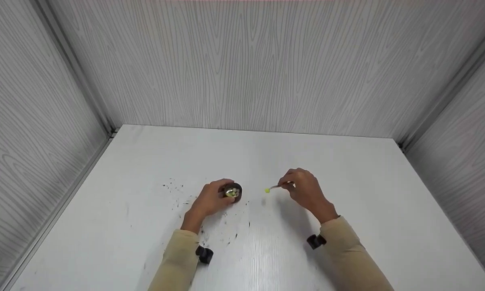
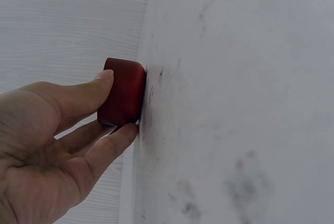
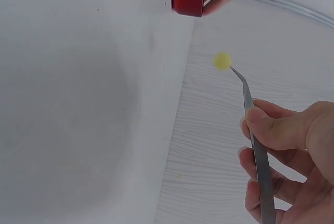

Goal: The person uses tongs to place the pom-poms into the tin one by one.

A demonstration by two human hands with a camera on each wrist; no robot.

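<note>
My left hand grips a small round dark red cup by its sides, fingers round the far side and thumb on the near side. The cup sits on the white table, its mouth upward in the head view, with several small pale balls inside a shiny interior. To the right, my right hand holds metal tweezers with a bent tip between thumb and fingers. At that tip is a small yellow ball, raised above the table and apart from the cup.
Dark specks and smudges mark the white tabletop around and left of the cup. Grey wood-grain panels stand behind the table and on both sides. A black wrist device shows at the left sleeve, another at the right.
</note>
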